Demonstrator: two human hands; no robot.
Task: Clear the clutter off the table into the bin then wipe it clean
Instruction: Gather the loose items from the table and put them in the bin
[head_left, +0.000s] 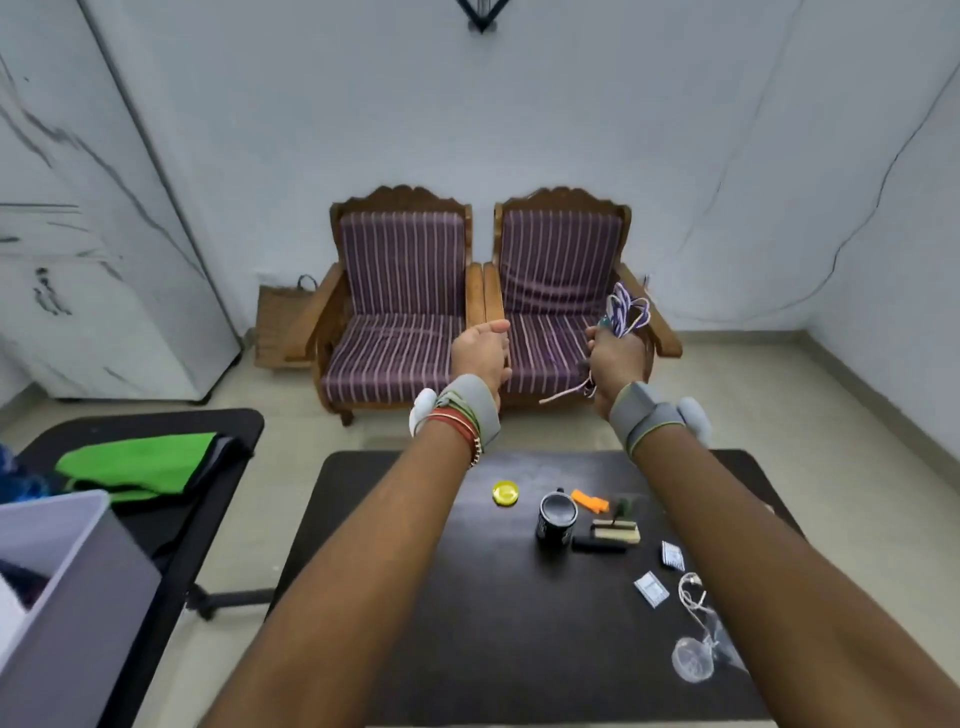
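Both arms stretch out high above the dark table (415, 597). My right hand (615, 358) grips a bundle of purple-and-white cord (626, 312), with one loose end hanging below the wrist. My left hand (480, 348) is held beside it with relaxed fingers and nothing in it. On the table lie a yellow lid (505, 492), a black mug (557, 518), an orange piece (589, 501), a brush (615, 532), two small sachets (651, 588), a white cable (691, 597) and a clear plastic cup (691, 659). The grey bin (78, 597) stands at the lower left.
A second black table (218, 431) at the left carries a green cloth (140, 462). Two wooden chairs (400, 296) with striped purple cushions face me beyond the table. A woven bag (280, 317) leans by the wall.
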